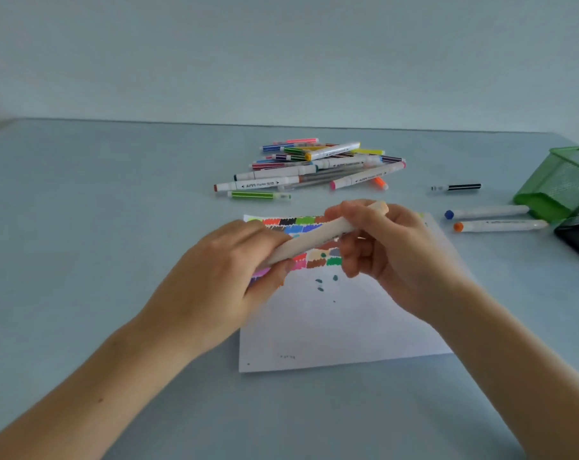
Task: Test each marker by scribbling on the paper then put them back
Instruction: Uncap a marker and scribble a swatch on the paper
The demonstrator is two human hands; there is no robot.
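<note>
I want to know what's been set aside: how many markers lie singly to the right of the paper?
3: a black striped marker farthest back, then a blue-capped marker, then an orange-capped marker nearest the green holder. More may hide offscreen.

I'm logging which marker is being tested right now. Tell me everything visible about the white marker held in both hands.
The long white plastic marker is held slantwise above the white sheet of paper, its lower end in the left hand and its upper end in the right hand. Both hands' fingers curl round it. The barrel looks plain and slightly blurred; no print is legible. The end at the right hand looks pale orange. Whether either cap is on cannot be told, as fingers cover the ends. It does not touch the paper.
</note>
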